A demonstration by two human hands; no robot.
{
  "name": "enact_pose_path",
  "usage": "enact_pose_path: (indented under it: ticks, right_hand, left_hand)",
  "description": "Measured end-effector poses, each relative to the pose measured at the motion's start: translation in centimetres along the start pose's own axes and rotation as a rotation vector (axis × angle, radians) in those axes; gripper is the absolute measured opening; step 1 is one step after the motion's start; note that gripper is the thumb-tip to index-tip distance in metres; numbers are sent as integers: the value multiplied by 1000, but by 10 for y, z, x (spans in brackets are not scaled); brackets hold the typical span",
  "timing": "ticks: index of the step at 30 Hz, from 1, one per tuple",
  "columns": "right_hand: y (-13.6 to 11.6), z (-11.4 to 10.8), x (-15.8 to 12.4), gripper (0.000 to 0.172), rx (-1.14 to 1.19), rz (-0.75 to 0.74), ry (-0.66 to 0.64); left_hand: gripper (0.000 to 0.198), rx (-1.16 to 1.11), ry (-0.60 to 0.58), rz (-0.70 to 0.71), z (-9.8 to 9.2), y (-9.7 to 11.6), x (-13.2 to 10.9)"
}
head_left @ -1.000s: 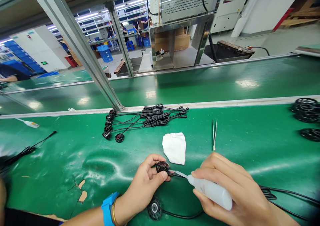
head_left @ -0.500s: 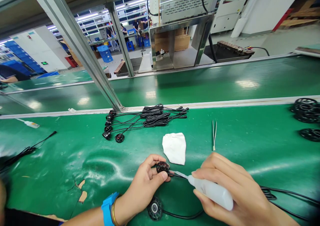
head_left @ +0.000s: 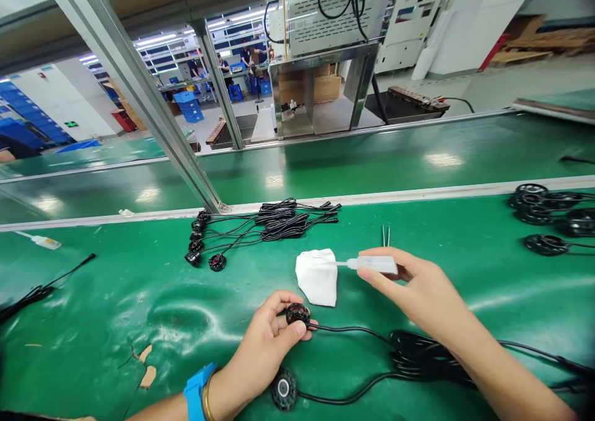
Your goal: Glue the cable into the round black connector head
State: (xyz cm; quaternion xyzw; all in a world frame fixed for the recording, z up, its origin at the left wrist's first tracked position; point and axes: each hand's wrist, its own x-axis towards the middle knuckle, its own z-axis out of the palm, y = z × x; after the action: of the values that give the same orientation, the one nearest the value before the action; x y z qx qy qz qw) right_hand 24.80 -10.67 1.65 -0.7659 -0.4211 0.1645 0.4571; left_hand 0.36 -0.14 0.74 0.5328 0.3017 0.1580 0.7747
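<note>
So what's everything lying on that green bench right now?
small round motor: one, black, pinched in the left hand's fingers, cable trailing right
glue bottle: one, white, in the right hand, nozzle at the cloth
cloth: one, white, mid-bench
tweezers: one, metal, behind the bottle
wired motors: bundle, black, by the post
wheel-shaped parts: several, black, far right
flat round part: one, black, near edge
bench mat: green
left hand: blue wristband
right hand: bare

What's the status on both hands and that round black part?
Left hand pinching small round motor. Right hand holding white bottle, nozzle at white cloth. Nothing between them.
</note>
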Motion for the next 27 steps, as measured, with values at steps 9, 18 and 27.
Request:
enact_pose_path:
  ticks: [9,18,27]
  right_hand:
    - [12,13,7,28,-275,3,-78]
    - [26,19,3,30,-641,-325,25]
    - [-35,33,-38,10,-132,-761,-69]
  left_hand:
    - [34,-3,-26,19,-2,-2,-1]
    - [29,5,-46,33,-4,-6,-1]
    - [23,-17,-36,67,-1,-5,1]
